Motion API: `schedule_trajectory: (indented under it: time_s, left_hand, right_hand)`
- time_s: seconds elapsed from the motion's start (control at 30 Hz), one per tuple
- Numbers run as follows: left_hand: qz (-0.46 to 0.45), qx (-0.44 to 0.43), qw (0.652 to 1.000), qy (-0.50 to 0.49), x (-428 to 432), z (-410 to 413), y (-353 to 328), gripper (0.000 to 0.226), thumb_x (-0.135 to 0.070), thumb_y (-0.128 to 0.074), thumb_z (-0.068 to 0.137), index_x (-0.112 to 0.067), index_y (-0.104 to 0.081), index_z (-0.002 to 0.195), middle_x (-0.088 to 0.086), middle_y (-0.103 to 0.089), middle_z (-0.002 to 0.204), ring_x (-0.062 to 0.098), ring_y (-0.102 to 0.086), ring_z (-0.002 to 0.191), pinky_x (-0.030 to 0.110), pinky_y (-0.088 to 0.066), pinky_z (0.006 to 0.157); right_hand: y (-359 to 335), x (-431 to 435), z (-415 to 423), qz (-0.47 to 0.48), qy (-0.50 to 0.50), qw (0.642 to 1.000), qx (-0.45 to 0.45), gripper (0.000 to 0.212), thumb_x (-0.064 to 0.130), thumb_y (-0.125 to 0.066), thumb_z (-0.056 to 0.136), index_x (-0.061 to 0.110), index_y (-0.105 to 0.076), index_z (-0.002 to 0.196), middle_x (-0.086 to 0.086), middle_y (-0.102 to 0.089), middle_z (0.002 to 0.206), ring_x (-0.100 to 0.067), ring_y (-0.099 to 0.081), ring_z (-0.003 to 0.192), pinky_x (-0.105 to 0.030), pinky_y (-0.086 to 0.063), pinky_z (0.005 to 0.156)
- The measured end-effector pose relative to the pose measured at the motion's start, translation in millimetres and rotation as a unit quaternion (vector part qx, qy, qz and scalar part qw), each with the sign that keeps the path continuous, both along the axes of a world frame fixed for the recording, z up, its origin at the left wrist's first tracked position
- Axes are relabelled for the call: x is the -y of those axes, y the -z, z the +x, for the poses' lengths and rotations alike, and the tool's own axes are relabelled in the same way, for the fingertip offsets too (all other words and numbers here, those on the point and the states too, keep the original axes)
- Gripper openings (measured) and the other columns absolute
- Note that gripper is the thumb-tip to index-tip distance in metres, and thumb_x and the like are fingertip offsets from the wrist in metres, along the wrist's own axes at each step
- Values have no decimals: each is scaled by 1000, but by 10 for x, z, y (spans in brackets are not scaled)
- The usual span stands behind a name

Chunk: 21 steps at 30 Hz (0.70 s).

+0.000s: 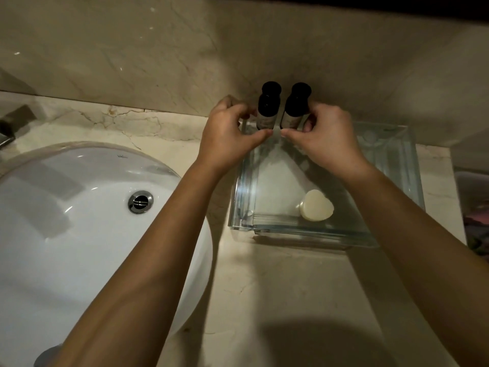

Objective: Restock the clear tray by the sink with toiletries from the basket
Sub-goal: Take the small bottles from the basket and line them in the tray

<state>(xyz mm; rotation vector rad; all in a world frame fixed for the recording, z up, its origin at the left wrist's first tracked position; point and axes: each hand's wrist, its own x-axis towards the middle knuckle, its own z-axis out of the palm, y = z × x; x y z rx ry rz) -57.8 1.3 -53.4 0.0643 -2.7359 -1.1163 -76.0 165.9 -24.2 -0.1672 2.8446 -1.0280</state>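
Note:
Two small dark bottles stand upright side by side at the far left corner of the clear glass tray (397, 165). My left hand (227, 133) curls round the left bottle (267, 109), thumb in front and fingers behind. My right hand (325, 136) grips the right bottle (295, 109) the same way. The two thumbs nearly meet in front of the bottles. A round pale soap (316, 205) lies near the tray's front edge. Only the edge of the basket (473, 207) shows at the right border.
A white oval sink (79, 221) with a chrome drain (140, 202) sits left of the tray. A faucet (10, 125) shows at the far left. The marble backsplash (158, 62) rises right behind the bottles. Bare marble counter (277, 287) lies in front of the tray.

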Motion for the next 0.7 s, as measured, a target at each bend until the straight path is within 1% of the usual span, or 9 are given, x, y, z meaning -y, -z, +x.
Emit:
schedule_trajectory:
  time_s: [0.1, 0.17, 0.23, 0.27, 0.33, 0.4, 0.47, 0.57, 0.7]
  left_hand:
    - [-32, 0, 999, 17, 14, -20, -10, 43, -39, -74, 74, -11, -63, 105, -6, -46, 99, 6, -44, 87, 15, -37, 68]
    - [-55, -5, 998, 36, 13, -38, -30, 47, -40, -74, 73, -11, -60, 107, -7, -44, 98, 6, -42, 83, 13, -33, 66]
    - [-61, -3, 997, 51, 14, -57, -50, 49, -40, -74, 73, -11, -59, 108, -7, -43, 97, 5, -40, 80, 7, -28, 60]
    - [-61, 1, 997, 55, 17, -70, -48, 49, -40, -74, 73, -10, -59, 108, -7, -43, 97, 5, -40, 79, 6, -27, 58]
    - [-52, 12, 997, 52, 26, -85, -38, 47, -40, -75, 73, -9, -60, 106, -6, -44, 96, 4, -40, 75, 4, -29, 57]
    - [-38, 20, 998, 47, 22, -84, -34, 44, -39, -76, 73, -10, -62, 104, -6, -46, 95, 0, -40, 68, 1, -31, 56]
    - [-28, 25, 998, 45, 18, -88, -33, 44, -39, -76, 73, -11, -64, 104, -6, -47, 95, -5, -41, 67, -1, -33, 57]
    - [-11, 34, 999, 40, 28, -95, -25, 47, -38, -76, 72, -13, -64, 110, -8, -48, 97, -8, -42, 70, -1, -34, 58]
    - [2, 33, 999, 39, 31, -94, -5, 48, -38, -77, 71, -15, -65, 112, -8, -50, 98, -9, -44, 74, -2, -32, 59]
  right_hand:
    - [11, 3, -12, 14, -8, 1000, -4, 43, 34, -72, 78, 32, -33, 62, 12, -41, 61, 1, -37, 54, -15, -26, 49]
    - [9, -3, -25, 26, -22, 999, -4, 33, 35, -72, 79, 27, -42, 67, 14, -38, 63, -1, -38, 56, -19, -28, 50]
    - [-1, -10, -24, 32, -35, 999, 0, 28, 37, -73, 78, 20, -53, 88, 15, -38, 66, -10, -44, 66, -24, -32, 58]
    - [-11, -13, -19, 32, -43, 999, 0, 33, 37, -73, 77, 18, -55, 98, 14, -39, 68, -12, -46, 72, -26, -33, 63]
    - [-31, -13, -10, 28, -56, 998, -10, 39, 35, -72, 78, 15, -55, 107, 9, -44, 76, -12, -46, 79, -25, -32, 67]
    - [-37, -15, -1, 20, -60, 998, -15, 34, 32, -71, 80, 14, -57, 104, 8, -46, 80, -12, -47, 80, -25, -33, 68]
    - [-21, -10, 1, 12, -53, 998, -8, 26, 31, -71, 81, 18, -56, 97, 11, -45, 72, -11, -48, 76, -25, -35, 67]
    - [1, 1, -7, 3, -44, 999, 2, 26, 32, -72, 80, 24, -49, 87, 18, -40, 66, -3, -43, 62, -17, -31, 55]
    - [23, -3, -27, 0, -33, 999, -2, 25, 33, -72, 80, 18, -57, 95, 18, -40, 66, -9, -47, 73, -11, -28, 52]
